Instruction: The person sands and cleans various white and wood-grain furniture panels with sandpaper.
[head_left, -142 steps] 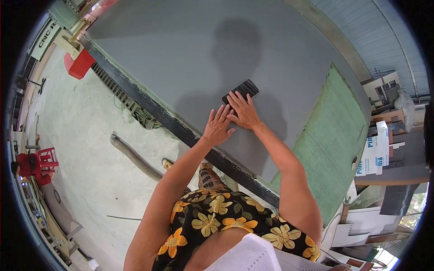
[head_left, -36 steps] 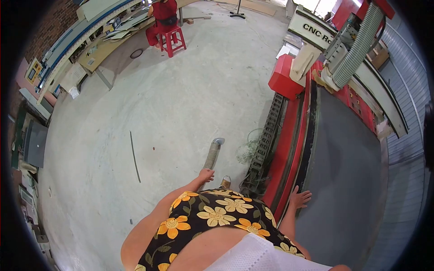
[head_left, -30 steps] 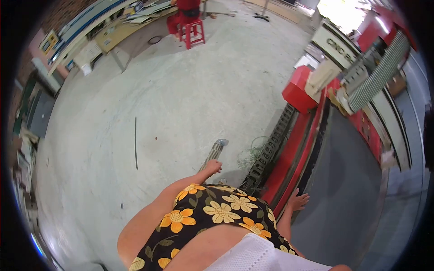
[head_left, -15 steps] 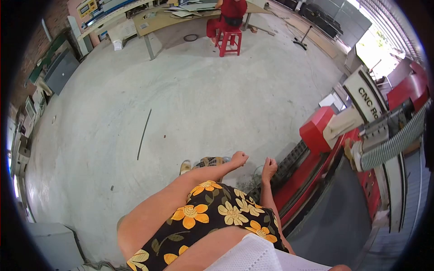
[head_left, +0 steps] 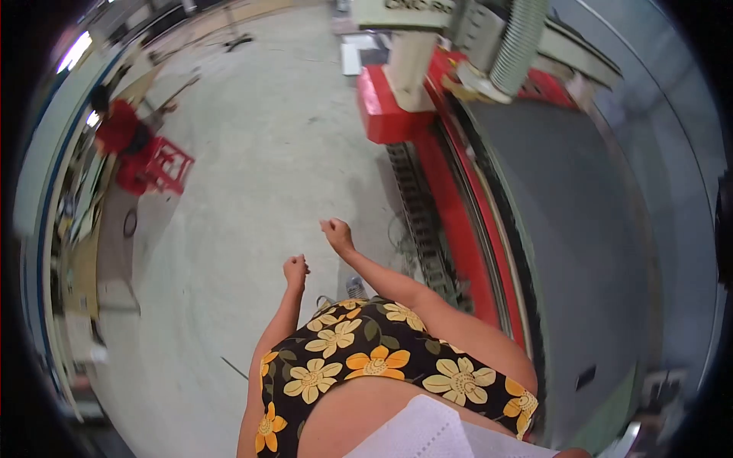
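My left hand (head_left: 296,271) hangs in front of my body above the concrete floor, its fingers curled into a loose fist. Ahead of it and to the right is my right hand (head_left: 337,236), also loosely closed, the thumb side toward the front. Nothing shows in either hand, and the two are apart, touching no object. Closest to my right hand is the black cable chain (head_left: 416,221) along the side of a red CNC router (head_left: 397,107). A shoe (head_left: 356,288) shows below my arms.
The router's long dark grey bed (head_left: 569,229) runs along my right, with a ribbed grey hose (head_left: 521,46) above it. To the left, a person in red (head_left: 122,130) sits on a red plastic stool (head_left: 168,164) by a worktable. Concrete floor (head_left: 237,198) stretches between.
My view has turned right: the router now fills the right half and the seated person has shifted to the far left. My right hand has swung forward and my left hand back.
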`<state>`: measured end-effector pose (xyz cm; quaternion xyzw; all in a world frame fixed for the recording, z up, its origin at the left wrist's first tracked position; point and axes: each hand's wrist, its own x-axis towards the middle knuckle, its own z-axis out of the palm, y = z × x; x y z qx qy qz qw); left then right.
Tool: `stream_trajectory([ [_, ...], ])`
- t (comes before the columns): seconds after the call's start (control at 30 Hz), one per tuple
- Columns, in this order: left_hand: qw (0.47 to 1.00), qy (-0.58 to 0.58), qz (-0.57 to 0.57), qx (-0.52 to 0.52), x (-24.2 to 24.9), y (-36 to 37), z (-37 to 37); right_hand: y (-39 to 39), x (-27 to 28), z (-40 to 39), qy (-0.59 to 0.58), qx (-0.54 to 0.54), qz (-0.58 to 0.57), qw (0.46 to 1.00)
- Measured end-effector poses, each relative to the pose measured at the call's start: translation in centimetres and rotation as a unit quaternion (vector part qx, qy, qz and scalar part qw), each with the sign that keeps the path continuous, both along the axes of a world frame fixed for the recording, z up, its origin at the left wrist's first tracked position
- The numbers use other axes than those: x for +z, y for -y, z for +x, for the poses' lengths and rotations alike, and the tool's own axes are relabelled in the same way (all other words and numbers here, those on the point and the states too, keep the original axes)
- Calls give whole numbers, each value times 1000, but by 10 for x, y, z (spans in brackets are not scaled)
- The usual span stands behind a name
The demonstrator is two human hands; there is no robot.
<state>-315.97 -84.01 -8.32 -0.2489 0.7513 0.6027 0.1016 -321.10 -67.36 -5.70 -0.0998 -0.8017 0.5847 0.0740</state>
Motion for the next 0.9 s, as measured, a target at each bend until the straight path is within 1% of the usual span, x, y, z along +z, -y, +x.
stream_trajectory([
  [0.07, 999, -12, -1, -32, 5, 6, -22, 8, 10, -3, -18, -26, -15, 999],
  [0.17, 996, -3, 17, -87, 9, 7, -60, 13, 16, -18, -5, -87, -15, 996],
  [0.3, 985, 5, 33, -166, 27, -14, -91, 4, 20, -26, 15, -174, -28, 984],
  [0.4, 977, 7, 33, -212, 31, -34, -109, -6, 13, -31, -4, -237, -40, 971],
  [0.53, 958, -11, 41, -284, 30, -59, -135, -24, 18, -43, 9, -301, -48, 952],
  [0.67, 944, -32, 42, -324, 31, -93, -168, -52, 18, -71, -9, -370, -35, 928],
  [0.77, 933, -63, 31, -354, 26, -125, -207, -84, 9, -107, -8, -402, -37, 915],
  [0.9, 926, -91, 23, -366, 31, -171, -255, -126, -19, -165, -11, -425, -37, 904],
])
